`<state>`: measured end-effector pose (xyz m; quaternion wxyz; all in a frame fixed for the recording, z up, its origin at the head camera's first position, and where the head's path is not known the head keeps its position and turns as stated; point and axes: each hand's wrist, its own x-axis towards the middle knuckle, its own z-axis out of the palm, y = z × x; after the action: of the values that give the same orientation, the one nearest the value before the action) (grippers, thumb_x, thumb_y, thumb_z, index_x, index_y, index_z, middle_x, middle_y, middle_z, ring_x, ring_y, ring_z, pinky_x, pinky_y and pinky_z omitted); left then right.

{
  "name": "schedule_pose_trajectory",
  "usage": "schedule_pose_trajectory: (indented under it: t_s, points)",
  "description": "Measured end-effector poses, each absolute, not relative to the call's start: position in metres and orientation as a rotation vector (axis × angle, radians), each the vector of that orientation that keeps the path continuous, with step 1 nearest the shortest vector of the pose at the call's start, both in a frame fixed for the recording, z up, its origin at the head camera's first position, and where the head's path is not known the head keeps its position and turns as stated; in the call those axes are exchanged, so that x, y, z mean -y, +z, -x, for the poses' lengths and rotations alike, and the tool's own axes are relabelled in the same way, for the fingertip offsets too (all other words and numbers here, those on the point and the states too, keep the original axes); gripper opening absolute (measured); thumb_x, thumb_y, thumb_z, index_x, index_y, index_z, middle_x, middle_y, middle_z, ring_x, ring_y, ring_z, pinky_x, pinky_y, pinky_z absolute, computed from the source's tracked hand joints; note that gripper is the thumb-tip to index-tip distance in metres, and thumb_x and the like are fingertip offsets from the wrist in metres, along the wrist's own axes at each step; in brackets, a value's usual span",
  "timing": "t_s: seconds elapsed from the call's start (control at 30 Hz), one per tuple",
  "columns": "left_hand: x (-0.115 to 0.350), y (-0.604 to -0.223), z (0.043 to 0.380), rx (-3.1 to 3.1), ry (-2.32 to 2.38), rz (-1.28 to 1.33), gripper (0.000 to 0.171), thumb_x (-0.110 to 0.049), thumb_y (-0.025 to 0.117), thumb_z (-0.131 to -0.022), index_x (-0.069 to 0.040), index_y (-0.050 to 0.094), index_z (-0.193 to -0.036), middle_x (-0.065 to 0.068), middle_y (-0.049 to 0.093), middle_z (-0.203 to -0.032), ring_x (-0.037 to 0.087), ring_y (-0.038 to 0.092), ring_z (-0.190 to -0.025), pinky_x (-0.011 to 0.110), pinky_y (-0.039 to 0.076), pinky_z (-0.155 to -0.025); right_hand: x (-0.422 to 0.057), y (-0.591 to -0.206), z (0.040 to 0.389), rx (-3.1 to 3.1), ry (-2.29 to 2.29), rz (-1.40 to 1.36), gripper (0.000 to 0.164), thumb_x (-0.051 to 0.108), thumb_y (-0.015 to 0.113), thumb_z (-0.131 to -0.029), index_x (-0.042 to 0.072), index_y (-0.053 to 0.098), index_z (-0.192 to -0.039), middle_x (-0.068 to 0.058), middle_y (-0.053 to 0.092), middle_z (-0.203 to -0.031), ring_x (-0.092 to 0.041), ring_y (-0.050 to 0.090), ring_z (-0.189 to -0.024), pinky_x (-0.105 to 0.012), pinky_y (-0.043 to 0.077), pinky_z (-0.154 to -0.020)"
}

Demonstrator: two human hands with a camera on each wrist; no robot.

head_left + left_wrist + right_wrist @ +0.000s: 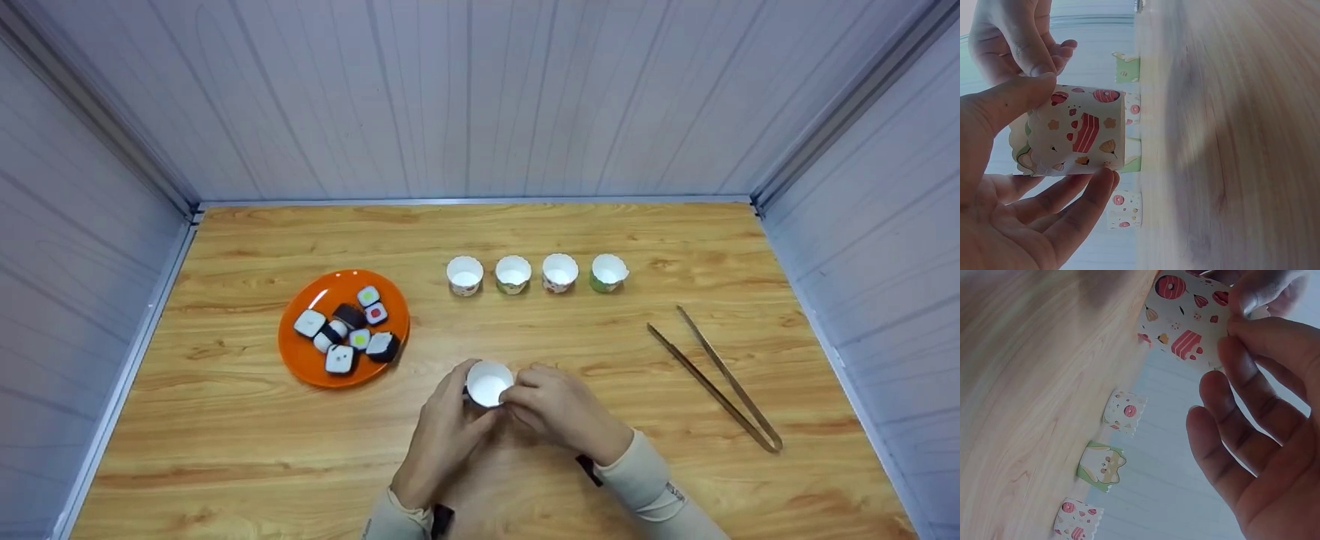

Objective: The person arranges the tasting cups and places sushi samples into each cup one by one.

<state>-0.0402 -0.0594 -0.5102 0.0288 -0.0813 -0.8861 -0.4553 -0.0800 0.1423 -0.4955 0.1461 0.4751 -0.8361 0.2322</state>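
My left hand [444,429] grips a white paper baking cup [489,384] just above the table, thumb and fingers on opposite sides. Its wall, printed with pink cake slices and sweets, shows in the left wrist view. Past its scalloped edge a green-patterned rim [1023,152] appears, apparently of another cup nested inside. From the right, my right hand [559,409] pinches at the rim between thumb and index finger; its other fingers [1221,402] are loosely bent. The cup's printed side [1185,320] also shows in the right wrist view.
Several paper cups [513,274] stand in a row farther back. An orange plate [307,367] with several sushi pieces [340,359] lies to the left. Metal tongs [720,375] rest at the right, arms apart. Pale panels [465,97] enclose the table's back and sides.
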Motion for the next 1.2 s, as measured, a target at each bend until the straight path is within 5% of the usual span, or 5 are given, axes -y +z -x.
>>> schedule_pose_trajectory:
  t_s: [1.2]
  points:
    - [0.064,-0.506,0.037,2.707,-1.411,0.218,0.063,-0.018,0.081,-0.086,-0.006,0.050,-0.139,0.010,0.058,-0.127,0.020,0.059,-0.111,0.036,0.053,-0.087,-0.141,-0.478,0.090,2.365,1.074,-1.309,0.005,0.008,0.071,-0.094,0.008,0.067,-0.097,0.002,0.057,-0.088,-0.007,0.056,-0.075,-0.021,0.049,-0.064]
